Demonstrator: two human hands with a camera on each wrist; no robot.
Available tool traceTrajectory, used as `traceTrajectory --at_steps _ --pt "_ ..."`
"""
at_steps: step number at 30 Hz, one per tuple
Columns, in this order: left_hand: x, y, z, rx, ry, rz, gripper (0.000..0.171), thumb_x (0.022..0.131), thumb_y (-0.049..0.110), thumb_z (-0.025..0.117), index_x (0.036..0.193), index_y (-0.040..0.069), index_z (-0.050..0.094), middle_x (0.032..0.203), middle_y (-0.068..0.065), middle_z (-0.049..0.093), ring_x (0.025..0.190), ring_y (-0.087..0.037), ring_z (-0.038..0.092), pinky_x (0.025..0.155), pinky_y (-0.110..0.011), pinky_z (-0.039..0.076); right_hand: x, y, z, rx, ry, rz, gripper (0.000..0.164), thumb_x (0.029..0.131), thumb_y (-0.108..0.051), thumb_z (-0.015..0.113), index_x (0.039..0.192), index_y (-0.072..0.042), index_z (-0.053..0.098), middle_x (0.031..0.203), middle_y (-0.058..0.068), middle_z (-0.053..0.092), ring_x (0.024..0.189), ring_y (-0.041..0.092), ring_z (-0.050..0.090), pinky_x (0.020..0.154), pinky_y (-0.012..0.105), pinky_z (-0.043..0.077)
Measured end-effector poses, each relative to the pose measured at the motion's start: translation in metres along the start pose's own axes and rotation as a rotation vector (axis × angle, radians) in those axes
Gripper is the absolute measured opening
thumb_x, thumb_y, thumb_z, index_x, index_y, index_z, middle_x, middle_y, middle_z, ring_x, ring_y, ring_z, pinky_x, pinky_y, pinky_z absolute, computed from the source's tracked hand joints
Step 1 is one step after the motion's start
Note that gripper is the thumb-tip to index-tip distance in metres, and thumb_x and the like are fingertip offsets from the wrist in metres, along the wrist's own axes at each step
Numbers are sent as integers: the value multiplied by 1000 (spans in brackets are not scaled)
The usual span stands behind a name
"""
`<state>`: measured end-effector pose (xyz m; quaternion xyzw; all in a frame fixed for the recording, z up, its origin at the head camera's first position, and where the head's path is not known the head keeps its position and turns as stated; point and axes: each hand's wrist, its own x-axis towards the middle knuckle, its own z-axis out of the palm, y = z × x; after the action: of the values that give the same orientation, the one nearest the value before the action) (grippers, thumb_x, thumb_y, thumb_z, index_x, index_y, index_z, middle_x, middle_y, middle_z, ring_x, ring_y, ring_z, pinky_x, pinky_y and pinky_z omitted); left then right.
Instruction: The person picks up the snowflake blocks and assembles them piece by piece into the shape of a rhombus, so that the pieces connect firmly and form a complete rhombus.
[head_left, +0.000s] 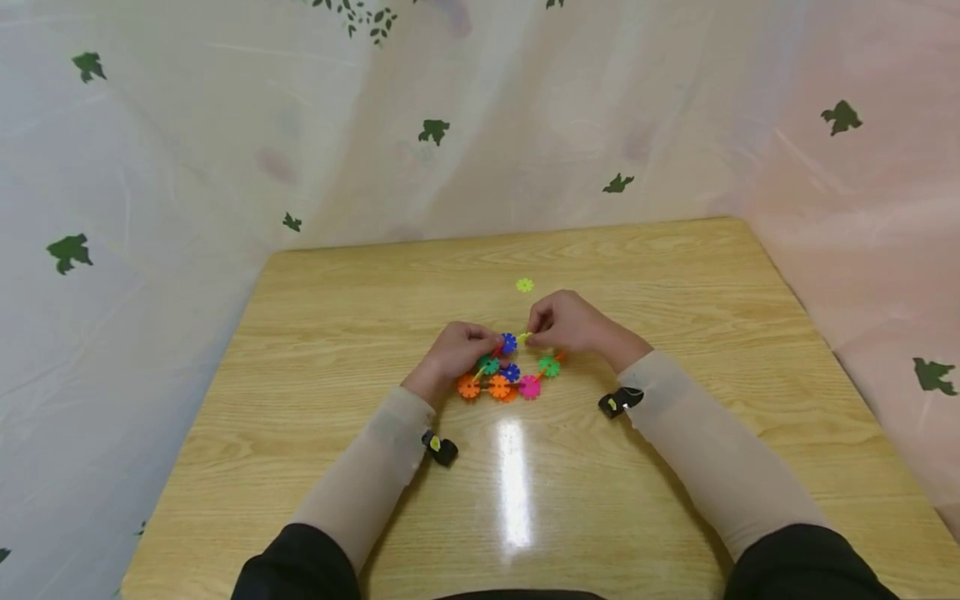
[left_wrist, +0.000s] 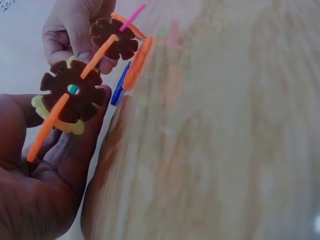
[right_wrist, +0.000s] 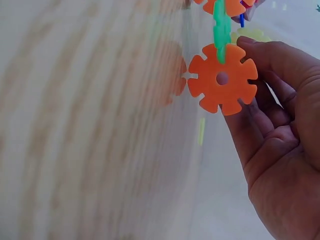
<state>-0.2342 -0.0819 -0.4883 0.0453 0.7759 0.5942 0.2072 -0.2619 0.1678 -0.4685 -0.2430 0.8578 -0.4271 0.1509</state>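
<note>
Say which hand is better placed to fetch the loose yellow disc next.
Probably the right hand: it looks nearer the loose yellow disc, while the left hand holds the linked discs. The right must first release the yellow piece it pinches.

From here the right hand (head_left: pixel 574 322) covers part of the yellow disc (head_left: pixel 523 337) it pinches; whether that touches the blue disc (head_left: pixel 509 343), I can't tell. The head view cuts off both black sleeves (head_left: pixel 300 568), the left wrist view the left hand (left_wrist: pixel 45 187), the right wrist view an upper orange disc (right_wrist: pixel 235 6), beside blurred tabletop (right_wrist: pixel 90 130).

Curtained-off work spot: wooden table (head_left: pixel 360 300), leaf-printed sheets (head_left: pixel 517 167).
</note>
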Motion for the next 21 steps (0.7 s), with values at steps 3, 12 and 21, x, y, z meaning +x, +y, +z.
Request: traceTrajectory --at_steps 3,12,21 --pt "0 0 0 -55 -14 -12 21 103 14 69 110 -3 78 98 -13 78 85 -17 75 79 -25 59 1 -2 2 -17 0 -5 14 88 -7 85 78 -13 76 78 -1 74 73 17 69 67 31 57" --pt "1 -1 1 -137 -32 -39 21 104 11 67 112 -6 76 97 -16 78 86 -21 77 80 -28 61 1 -13 8 -106 33 -90 16 87 -4 85 76 -11 76 77 -4 72 72 14 66 68 32 58" --pt "-2 0 -2 -89 -60 -45 21 103 14 68 113 -2 77 97 -14 78 86 -19 75 76 -26 59 7 -15 3 -131 -58 -32 10 88 1 80 86 -9 78 85 0 75 80 15 71 74 32 61"
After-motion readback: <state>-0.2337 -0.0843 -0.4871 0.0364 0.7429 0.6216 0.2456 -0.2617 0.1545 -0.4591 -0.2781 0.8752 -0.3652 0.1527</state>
